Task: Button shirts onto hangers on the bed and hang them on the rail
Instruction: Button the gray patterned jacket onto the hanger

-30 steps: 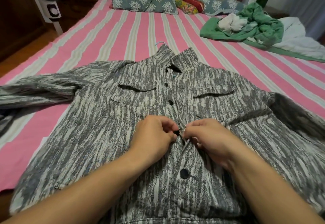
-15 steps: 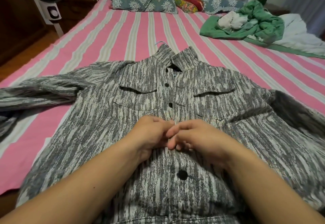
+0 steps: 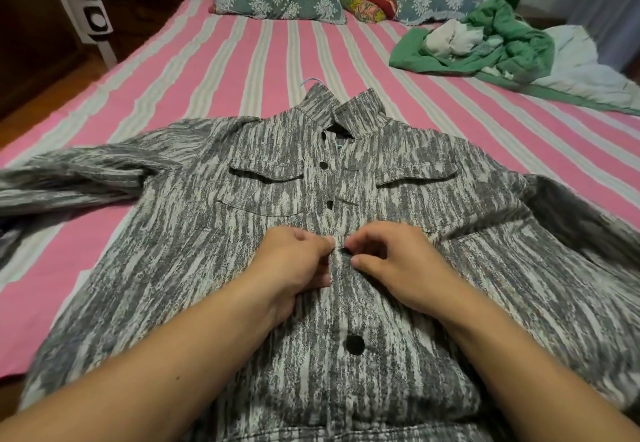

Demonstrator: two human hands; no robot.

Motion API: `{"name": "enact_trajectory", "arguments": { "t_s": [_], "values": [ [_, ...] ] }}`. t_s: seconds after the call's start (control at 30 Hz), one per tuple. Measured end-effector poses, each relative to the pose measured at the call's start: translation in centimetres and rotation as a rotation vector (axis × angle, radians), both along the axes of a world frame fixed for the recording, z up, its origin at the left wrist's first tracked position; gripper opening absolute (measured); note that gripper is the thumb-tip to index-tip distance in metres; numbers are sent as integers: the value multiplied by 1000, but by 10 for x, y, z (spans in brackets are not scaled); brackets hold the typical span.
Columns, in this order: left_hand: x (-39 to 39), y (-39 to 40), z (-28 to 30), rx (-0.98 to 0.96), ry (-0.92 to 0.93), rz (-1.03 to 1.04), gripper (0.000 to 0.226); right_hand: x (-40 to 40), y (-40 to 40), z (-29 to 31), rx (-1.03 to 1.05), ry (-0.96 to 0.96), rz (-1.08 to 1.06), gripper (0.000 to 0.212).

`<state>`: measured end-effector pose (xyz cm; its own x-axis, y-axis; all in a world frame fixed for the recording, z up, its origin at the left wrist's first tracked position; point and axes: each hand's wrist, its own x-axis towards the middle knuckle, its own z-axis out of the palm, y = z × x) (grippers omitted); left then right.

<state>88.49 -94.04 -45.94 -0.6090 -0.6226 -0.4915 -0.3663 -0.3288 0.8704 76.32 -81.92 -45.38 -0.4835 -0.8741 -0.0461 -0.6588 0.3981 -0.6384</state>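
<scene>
**Both hands at the shirt's front placket**

The grey-and-white shirt (image 3: 242, 233) lies flat, front up, on the near part of the pink striped bed (image 3: 207, 60), collar toward the far end, where the blue hanger hook (image 3: 310, 80) shows just past it. The left hand (image 3: 294, 265) and right hand (image 3: 391, 261) meet at the shirt's middle, fingers curled, pinching the placket edges between them. A dark button (image 3: 355, 344) sits nearer than the hands; two more are fastened farther up. Green clothes (image 3: 485, 46) are heaped far right.

Bare forearms, no sleeves; left grip (image 3: 294, 261), right grip (image 3: 394, 261) ungloved.
</scene>
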Motion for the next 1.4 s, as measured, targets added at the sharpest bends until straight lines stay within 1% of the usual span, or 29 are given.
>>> {"name": "enact_trajectory", "arguments": {
  "t_s": [0.13, 0.2, 0.33, 0.43, 0.47, 0.57, 0.67, 0.73, 0.87, 0.93, 1.0, 1.03, 1.13, 1.2, 1.27, 1.4],
  "values": [
    [-4, 0, -6, -252, -115, -141, 14, 7, 1, -6, 34, 58, 15, 16],
    [-5, 0, -7, -321, -153, -174, 17, 10, 0, -8, 47, 75, 7, 12],
    [-5, -1, -6, -235, -136, -184, 20, 9, -1, -9, 40, -13, -37, 15],
    [-4, 1, -5, -202, -91, -106, 13, 7, -1, -9, 4, -87, -47, 14],
    [-4, 2, -5, -174, -72, -68, 14, 7, -1, -9, -21, -106, -49, 14],
    [-4, 1, -6, -79, -19, 26, 27, 7, 1, -9, -72, -49, -44, 19],
    [-4, 3, -7, -34, 17, 66, 36, 8, 3, -10, -103, 16, -37, 27],
    [-3, 8, -6, -69, 22, 75, 36, 6, 3, -11, -116, 16, -29, 29],
    [-1, 17, -4, -251, -4, 32, 29, -6, 6, -7, -122, 52, 32, 31],
    [1, 18, -1, -321, 1, 7, 28, -14, 10, -7, -166, 53, 62, 32],
    [4, 18, 1, -321, -1, -32, 29, -17, 12, -10, -205, 120, 101, 26],
    [6, 17, 1, -307, -8, -53, 31, -16, 12, -12, -216, 194, 143, 24],
    [11, 11, -2, -230, -9, -92, 34, -15, 8, -14, -230, 516, 373, 26],
    [12, 7, -3, -170, 9, -91, 35, -20, 5, -10, -198, 672, 529, 22],
    [12, 6, -2, -151, 25, -92, 36, -27, 1, -1, -161, 768, 651, 25],
    [12, 9, -3, -223, -6, -77, 38, -38, -8, 10, -84, 890, 829, 26]
  ]
}}
